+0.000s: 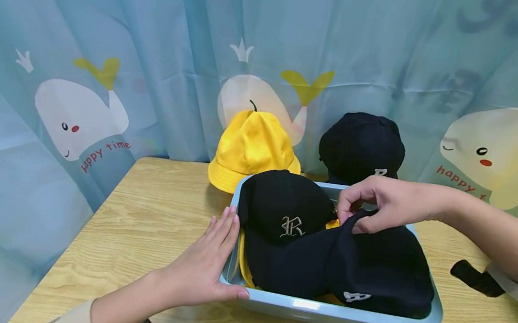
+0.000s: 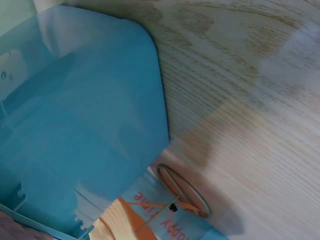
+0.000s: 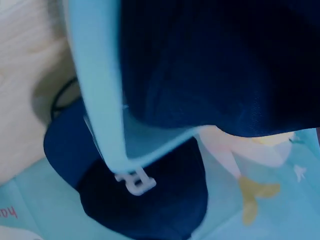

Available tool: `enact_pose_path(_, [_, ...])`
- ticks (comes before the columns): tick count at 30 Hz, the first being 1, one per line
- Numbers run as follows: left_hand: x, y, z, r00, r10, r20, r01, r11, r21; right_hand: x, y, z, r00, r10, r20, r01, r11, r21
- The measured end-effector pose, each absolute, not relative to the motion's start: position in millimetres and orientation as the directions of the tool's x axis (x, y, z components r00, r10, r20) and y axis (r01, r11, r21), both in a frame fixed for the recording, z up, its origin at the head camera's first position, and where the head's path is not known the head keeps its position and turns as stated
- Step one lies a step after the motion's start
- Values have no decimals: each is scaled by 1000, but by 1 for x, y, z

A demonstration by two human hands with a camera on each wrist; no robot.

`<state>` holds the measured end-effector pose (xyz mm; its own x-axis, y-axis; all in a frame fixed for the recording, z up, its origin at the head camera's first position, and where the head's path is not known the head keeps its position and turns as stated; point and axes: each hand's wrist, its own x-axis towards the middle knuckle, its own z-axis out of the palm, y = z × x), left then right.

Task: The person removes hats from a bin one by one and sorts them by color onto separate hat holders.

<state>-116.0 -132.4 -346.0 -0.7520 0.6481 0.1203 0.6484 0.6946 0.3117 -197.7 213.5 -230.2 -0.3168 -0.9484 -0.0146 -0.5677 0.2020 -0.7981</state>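
With right hand (image 1: 384,203), the nearer, pinches black cap (image 1: 387,264) at blue bin's (image 1: 303,304) right end; with straight-fingered left hand (image 1: 203,261), touches bin's left end.

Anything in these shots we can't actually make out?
Tub floor: head view, covered by the black caps.
Yellow item beneath them: head view, mostly hidden by those caps; full shape unclear.
Dark fabric: right wrist view, cut off by top and right edges.
Rest of the tub: left wrist view, cut off by left edge.
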Motion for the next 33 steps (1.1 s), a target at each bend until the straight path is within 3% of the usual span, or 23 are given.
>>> enact_pose_path(8, [-115, -131, -344, -748, 651, 134, 657, 694, 293, -195, 229, -196, -328, -944, -40, -632, 251, -733])
enact_pose_path(14, [-115, -131, -338, -767, 638, 73, 623, 713, 322, -189, 242, -176, -348, -936, -52, -668, 286, -687])
enact_pose_path(19, [-114, -133, -335, -769, 637, 61, 626, 729, 277, -193, 266, -158, -348, -937, 40, -710, 235, -663])
enact_pose_path(24, [-112, -134, -328, -734, 667, 126, 678, 717, 162, -200, 272, -147, -464, -886, 21, -651, 324, -686])
enact_pose_path(26, [-113, -132, -322, -682, 702, 205, 727, 681, 90, -200, 270, -147, -518, -855, -19, -607, 384, -696])
enact_pose_path(28, [-118, -129, -315, -589, 742, 320, 786, 619, 13, -201, 266, -146, -535, -843, -55, -572, 410, -710])
enact_pose_path(33, [-138, -113, -288, -241, 797, 554, 892, 407, -196, -207, 256, -146, -494, -862, -117, -520, 400, -755])
